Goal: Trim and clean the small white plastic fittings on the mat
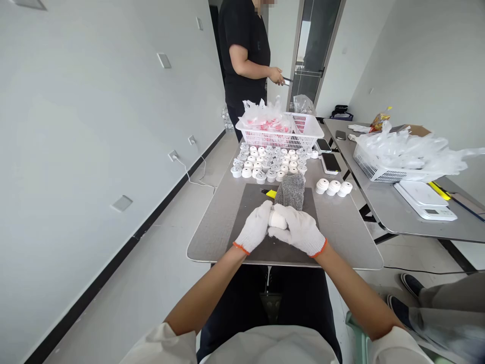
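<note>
Both my hands wear white knit gloves with orange cuffs. My left hand (254, 227) and my right hand (301, 230) meet over a dark mat (250, 199) on the grey table (341, 227). Together they grip a small white round part (278, 220), fingers closed on it from both sides. A grey cloth (291, 191) lies just beyond the hands, with a yellow tool (271, 193) beside it. Three white round parts (333, 187) sit to the right of the mat. Several more of them (269, 162) stand in rows farther back.
A white basket (303, 132) with plastic bags stands at the table's far end, two phones (330, 162) next to it. A person in black stands behind. On the right table sit another basket (373, 169) with bags and a scale (424, 199). Someone's legs show lower right.
</note>
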Demonstrator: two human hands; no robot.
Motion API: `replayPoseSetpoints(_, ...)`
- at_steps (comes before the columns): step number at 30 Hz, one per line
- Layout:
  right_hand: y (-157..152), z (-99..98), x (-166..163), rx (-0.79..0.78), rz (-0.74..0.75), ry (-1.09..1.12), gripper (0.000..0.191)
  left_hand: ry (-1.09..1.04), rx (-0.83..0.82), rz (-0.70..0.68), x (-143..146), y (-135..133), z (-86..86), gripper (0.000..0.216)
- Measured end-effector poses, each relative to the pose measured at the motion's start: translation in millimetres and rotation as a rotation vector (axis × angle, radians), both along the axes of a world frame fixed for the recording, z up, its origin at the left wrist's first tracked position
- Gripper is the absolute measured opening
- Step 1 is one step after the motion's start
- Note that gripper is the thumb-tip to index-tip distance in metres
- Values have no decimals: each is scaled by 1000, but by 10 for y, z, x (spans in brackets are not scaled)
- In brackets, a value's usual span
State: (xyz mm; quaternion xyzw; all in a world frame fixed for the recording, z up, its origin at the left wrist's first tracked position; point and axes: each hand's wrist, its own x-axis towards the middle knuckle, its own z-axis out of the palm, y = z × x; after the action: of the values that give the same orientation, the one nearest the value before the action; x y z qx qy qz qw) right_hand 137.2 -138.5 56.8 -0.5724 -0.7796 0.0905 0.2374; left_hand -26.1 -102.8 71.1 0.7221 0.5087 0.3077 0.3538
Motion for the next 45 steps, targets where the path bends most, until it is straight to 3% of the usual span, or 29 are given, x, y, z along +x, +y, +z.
replayPoseSetpoints(2, -14, -2, -71, -68, -72, 210, 56, 28, 41, 91, 56, -26, -58, 26)
replayPoseSetpoints(4, -32, 30, -152, -250, -140, 509, 45, 91, 98, 147, 89, -30, -114, 29)
replayPoseSetpoints(6, -40, 76, -210, -503, -170, 761, 49, 180, 168, 164, 89, -10, -148, 28)
replayPoseSetpoints(8, -30, 98, -224, -653, -173, 838, 59, 224, 194, 161, 59, 23, -149, 27)
replayPoseSetpoints(9, -21, 91, -213, -632, -165, 795, 59, 216, 172, 147, 38, 40, -139, 29)
replayPoseSetpoints(13, 20, -35, -140, -147, -139, 345, 63, 153, 99, 13, -25, 59, -106, 26)
replayPoseSetpoints(15, 24, -96, -155, -35, -163, 258, 66, 138, 140, 20, -19, 38, -138, 24)
replayPoseSetpoints(18, 6, -105, -262, -181, -254, 522, 51, 210, 232, 137, 16, 13, -224, 28)
replayPoseSetpoints(20, -7, -74, -331, -424, -290, 775, 60, 337, 301, 140, 30, 19, -255, 24)
replayPoseSetpoints(22, -15, -54, -346, -547, -306, 869, 67, 400, 311, 88, 31, 35, -245, 20)
replayPoseSetpoints(23, -18, -57, -332, -506, -300, 819, 64, 385, 285, 49, 31, 40, -231, 19)
replayPoseSetpoints(25, -25, -87, -279, -266, -293, 604, 53, 289, 221, -23, 40, 39, -204, 19)
replayPoseSetpoints(28, -28, -154, -238, -36, -282, 412, 49, 161, 213, 34, 76, 12, -214, 23)
replayPoseSetpoints(31, -8, -190, -308, -138, -335, 588, 42, 254, 298, 141, 104, 11, -263, 27)
replayPoseSetpoints(35, 34, -195, -412, -430, -467, 923, 57, 456, 383, 60, 108, 82, -272, 25)
replayPoseSetpoints(37, 33, -186, -391, -503, -445, 986, 56, 469, 355, 21, 119, 116, -257, 26)
replayPoseSetpoints(41, 23, -75, -166, -497, -369, 797, 51, 394, 276, -26, 171, 139, -267, 29)
replayPoseSetpoints(45, 164, 108, 300, -239, -620, 280, 61, 289, 201, 35, 209, 143, -360, 28)
